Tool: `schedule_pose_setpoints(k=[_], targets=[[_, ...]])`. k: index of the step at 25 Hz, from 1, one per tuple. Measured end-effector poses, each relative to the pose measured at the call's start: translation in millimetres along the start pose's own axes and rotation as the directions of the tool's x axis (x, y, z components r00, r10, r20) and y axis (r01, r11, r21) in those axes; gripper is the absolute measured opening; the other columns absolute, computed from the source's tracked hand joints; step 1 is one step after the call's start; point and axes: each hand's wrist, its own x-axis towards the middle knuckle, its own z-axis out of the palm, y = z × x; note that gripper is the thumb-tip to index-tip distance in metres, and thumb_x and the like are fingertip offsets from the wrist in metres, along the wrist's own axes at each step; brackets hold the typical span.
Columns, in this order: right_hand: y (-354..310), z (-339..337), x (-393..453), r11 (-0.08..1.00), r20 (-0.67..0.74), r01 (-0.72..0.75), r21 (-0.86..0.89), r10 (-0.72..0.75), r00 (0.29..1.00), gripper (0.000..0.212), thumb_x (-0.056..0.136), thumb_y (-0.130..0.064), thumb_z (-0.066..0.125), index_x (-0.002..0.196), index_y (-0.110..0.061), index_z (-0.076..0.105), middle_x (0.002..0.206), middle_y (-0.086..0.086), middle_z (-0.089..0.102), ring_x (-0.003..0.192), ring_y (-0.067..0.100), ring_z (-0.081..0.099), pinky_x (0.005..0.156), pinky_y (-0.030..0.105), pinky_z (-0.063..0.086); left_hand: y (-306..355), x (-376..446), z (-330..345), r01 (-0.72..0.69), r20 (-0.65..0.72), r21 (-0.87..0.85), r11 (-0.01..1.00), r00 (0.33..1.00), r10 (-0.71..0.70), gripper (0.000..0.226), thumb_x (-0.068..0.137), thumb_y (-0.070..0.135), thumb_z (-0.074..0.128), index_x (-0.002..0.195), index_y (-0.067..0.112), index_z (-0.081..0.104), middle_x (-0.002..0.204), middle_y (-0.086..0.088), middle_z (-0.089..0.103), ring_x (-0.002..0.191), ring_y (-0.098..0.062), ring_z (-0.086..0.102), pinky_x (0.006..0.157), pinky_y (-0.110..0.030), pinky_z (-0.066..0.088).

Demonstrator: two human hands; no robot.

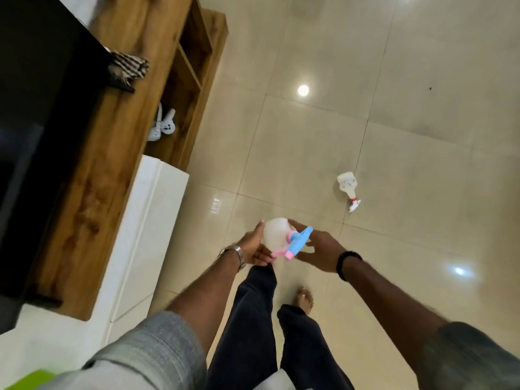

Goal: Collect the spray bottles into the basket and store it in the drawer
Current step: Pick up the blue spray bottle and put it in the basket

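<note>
A round white spray bottle with a blue and pink trigger head is held above the floor in front of me. My left hand grips its body from below and the left side. My right hand is spread beside the blue trigger head, its fingers touching the bottle's top. A second white spray bottle with a red and white nozzle lies on its side on the tiled floor, further away to the right. A bright green edge, perhaps the basket, shows at the bottom left corner.
A long wooden TV cabinet with open shelves runs along the left, with a black TV on top, a striped cloth and white objects on a shelf. A white cabinet section adjoins it. My legs and bare foot stand below.
</note>
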Motion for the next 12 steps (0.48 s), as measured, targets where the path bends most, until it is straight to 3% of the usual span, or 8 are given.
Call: schedule_pose_setpoints(k=[2, 4, 7, 10, 12], targets=[[-15.5, 9.1, -22.2, 0.999, -0.110, 0.028, 0.044, -0.023, 0.994, 0.067, 0.082, -0.044, 0.074, 0.143, -0.034, 0.046, 0.128, -0.020, 0.058, 0.113, 0.010, 0.060, 0.098, 0.026, 0.048, -4.6, -24.2, 12.7, 0.016, 0.031, -0.020, 1.000, 0.999, -0.015, 0.092, 0.095, 0.077, 0.015, 0.098, 0.002, 0.066, 0.070, -0.014, 0.073, 0.051, -0.017, 0.065, 0.057, -0.028, 0.056], [-31.0, 17.9, -47.2, 0.992, -0.262, 0.073, 0.105, -0.043, 0.964, 0.051, 0.081, -0.054, 0.072, 0.125, -0.036, 0.054, 0.127, -0.018, 0.059, 0.112, 0.009, 0.059, 0.099, 0.030, 0.048, -13.2, -54.6, 29.6, 0.022, 0.061, -0.010, 1.000, 0.998, -0.022, 0.104, 0.095, 0.076, 0.005, 0.113, -0.006, 0.068, 0.067, -0.011, 0.073, 0.054, -0.018, 0.066, 0.056, -0.026, 0.057], [-46.9, 25.8, -80.9, 0.981, -0.407, 0.153, 0.119, -0.092, 0.909, 0.050, 0.084, -0.063, 0.063, 0.125, -0.036, 0.053, 0.128, -0.016, 0.057, 0.112, 0.007, 0.058, 0.095, 0.026, 0.047, -30.3, -100.9, 55.3, -0.034, 0.090, -0.047, 0.998, 0.995, 0.038, 0.111, 0.093, 0.076, -0.002, 0.133, -0.006, 0.061, 0.079, -0.013, 0.077, 0.069, -0.022, 0.072, 0.068, -0.029, 0.061], [-55.4, 31.5, -108.0, 0.975, -0.442, 0.207, 0.076, -0.153, 0.884, 0.051, 0.086, -0.066, 0.057, 0.126, -0.034, 0.053, 0.130, -0.017, 0.054, 0.113, 0.005, 0.057, 0.093, 0.022, 0.043, -56.8, -133.8, 77.4, -0.194, -0.074, -0.115, 0.974, 0.980, 0.186, 0.098, 0.095, 0.074, 0.003, 0.128, 0.007, 0.065, 0.109, -0.018, 0.076, 0.091, -0.029, 0.075, 0.084, -0.036, 0.061], [-64.3, 45.0, -129.6, 0.968, -0.399, 0.241, 0.064, -0.196, 0.896, 0.044, 0.087, -0.065, 0.057, 0.123, -0.040, 0.051, 0.131, -0.017, 0.054, 0.112, 0.005, 0.056, 0.096, 0.025, 0.045, -88.7, -158.4, 87.9, -0.362, -0.284, -0.124, 0.924, 0.905, 0.316, 0.080, 0.099, 0.069, 0.012, 0.126, 0.017, 0.066, 0.116, -0.014, 0.075, 0.106, -0.034, 0.073, 0.092, -0.044, 0.059]])
